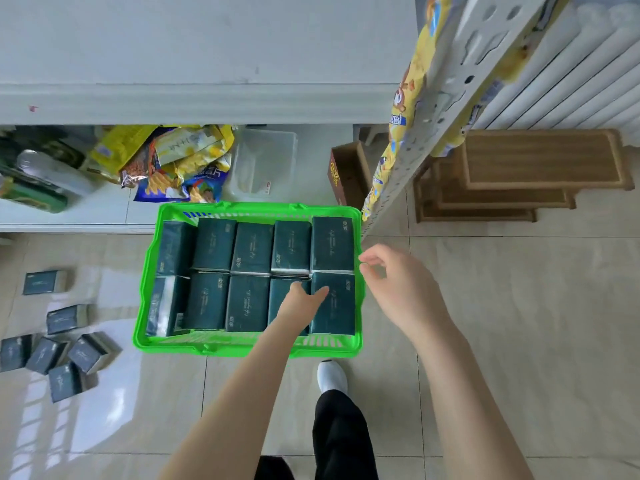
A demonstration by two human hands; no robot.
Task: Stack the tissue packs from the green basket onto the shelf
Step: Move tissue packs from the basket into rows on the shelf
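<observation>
**Basket full, shelf waiting**

I'm seeing the basket (pixel 249 348) sitting on the floor (pixel 519 306), holding ten packs (pixel 247 247) in two rows. None are showing on the shelf (pixel 207 102), so I'm judging nearly all the stacking is left. The left hand (pixel 301 304) is reaching onto the near-right packs; I can't tell if it's gripping. The right hand (pixel 398 285) is hovering beside the basket, loosely curled, holding nothing. Six loose packs (pixel 91 351) are lying leftward.
</observation>
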